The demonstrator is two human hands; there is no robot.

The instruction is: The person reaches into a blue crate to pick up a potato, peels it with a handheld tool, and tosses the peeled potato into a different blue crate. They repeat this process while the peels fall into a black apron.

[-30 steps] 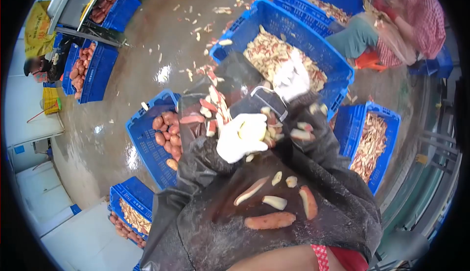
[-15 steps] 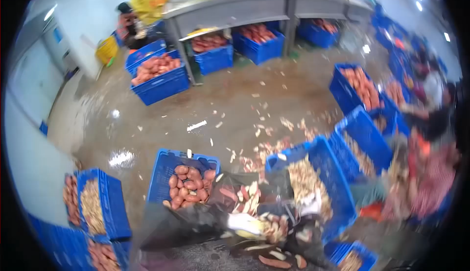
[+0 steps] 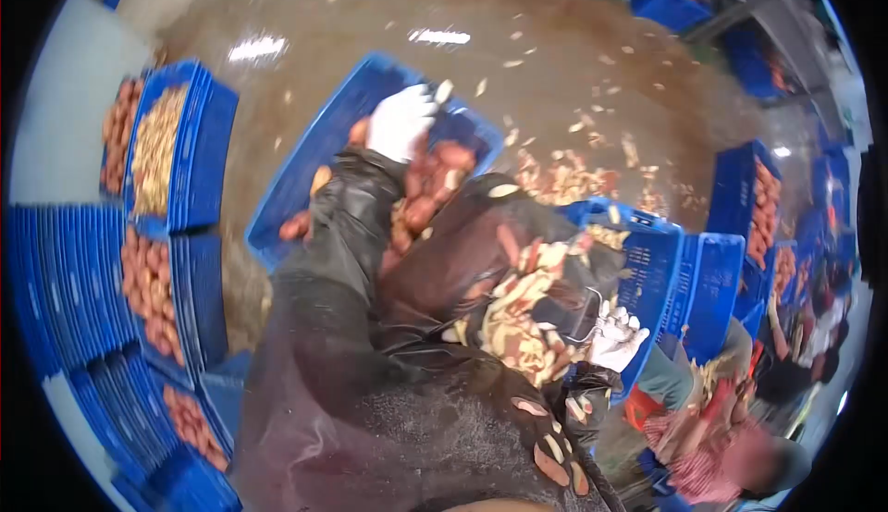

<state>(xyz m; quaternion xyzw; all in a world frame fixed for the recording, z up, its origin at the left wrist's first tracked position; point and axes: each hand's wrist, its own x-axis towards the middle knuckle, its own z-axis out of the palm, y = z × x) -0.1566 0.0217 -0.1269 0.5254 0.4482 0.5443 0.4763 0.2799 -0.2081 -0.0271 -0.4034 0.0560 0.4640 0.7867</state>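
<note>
My left hand (image 3: 400, 125), in a white glove, reaches over the blue crate (image 3: 298, 174) of red-skinned sweet potatoes (image 3: 427, 184). Its fingers point down among them and are smeared by motion. Beside my lap, my right hand (image 3: 618, 338), also white-gloved, has its fingers bent around a tool with a thin wire frame (image 3: 590, 316), mostly hidden. Pale and red peelings (image 3: 523, 322) are heaped on my dark apron (image 3: 370, 419), close to the left of that hand.
Another blue crate (image 3: 652, 267) stands to my right, with peelings scattered on the wet floor (image 3: 564, 174) beyond it. On the left are a crate of peelings (image 3: 159, 156), crates of sweet potatoes (image 3: 150, 290) and stacked blue crates (image 3: 65, 281). A person (image 3: 712, 456) sits at the lower right.
The view has tilted down and turned. My left hand has gone from my lap, where it held a pale peeled piece, to the crate of sweet potatoes. My right hand stays by the peelings.
</note>
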